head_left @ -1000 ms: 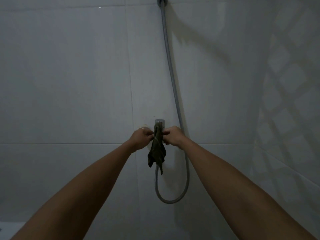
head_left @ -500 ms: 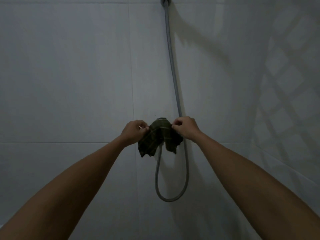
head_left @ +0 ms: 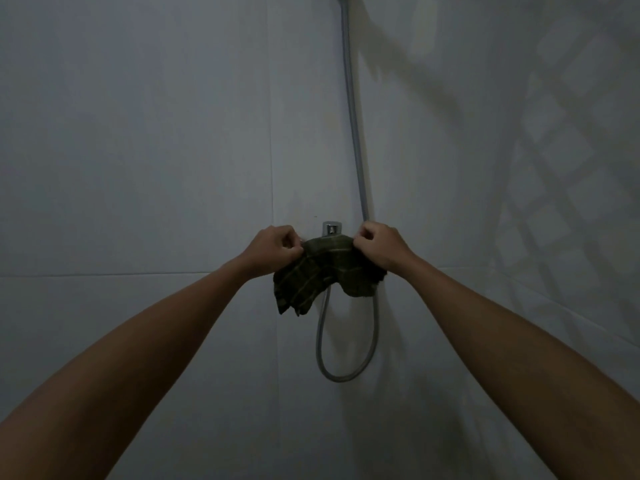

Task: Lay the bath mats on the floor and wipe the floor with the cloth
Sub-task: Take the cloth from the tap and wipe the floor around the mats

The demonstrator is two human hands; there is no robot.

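Now both hands pinch the cloth spread wider than before.

tap lower part behind cloth | hose top cut by frame edge | forearms cut off at bottom

Both forearms are bare, no sleeves in view: one enters from 7 o'clock, the other from 5 o'clock. Left hand and right hand wear no gloves.
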